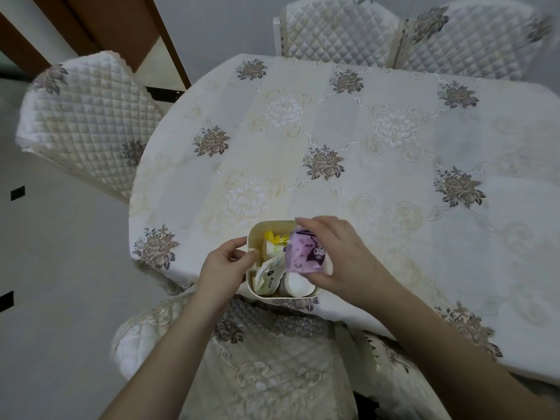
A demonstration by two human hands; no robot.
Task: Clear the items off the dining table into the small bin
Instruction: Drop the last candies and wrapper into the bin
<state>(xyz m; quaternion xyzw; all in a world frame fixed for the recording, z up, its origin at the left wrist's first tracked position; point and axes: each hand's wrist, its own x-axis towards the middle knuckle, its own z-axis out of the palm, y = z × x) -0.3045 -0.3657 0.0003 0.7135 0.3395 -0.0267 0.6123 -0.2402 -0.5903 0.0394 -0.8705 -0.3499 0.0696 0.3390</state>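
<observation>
A dining table with a cream tablecloth, patterned with brown and white flowers, fills most of the view, and four chairs with quilted covers stand around it: one at the left, two at the far side, and one at the near edge. One small bin, cream and with rounded corners, sits at the near edge of the table. The left hand holds the left wall of the bin, with the thumb curled over the rim and the fingers on the outside. The right hand pinches one purple packet with a cartoon figure between thumb and fingers, over the right half of the bin, partly inside it. In the bin lie one yellow wrapper, one white crumpled wrapper with black marks and one round white object; there is also one more pale object near the yellow one, but I cannot tell what it is
</observation>
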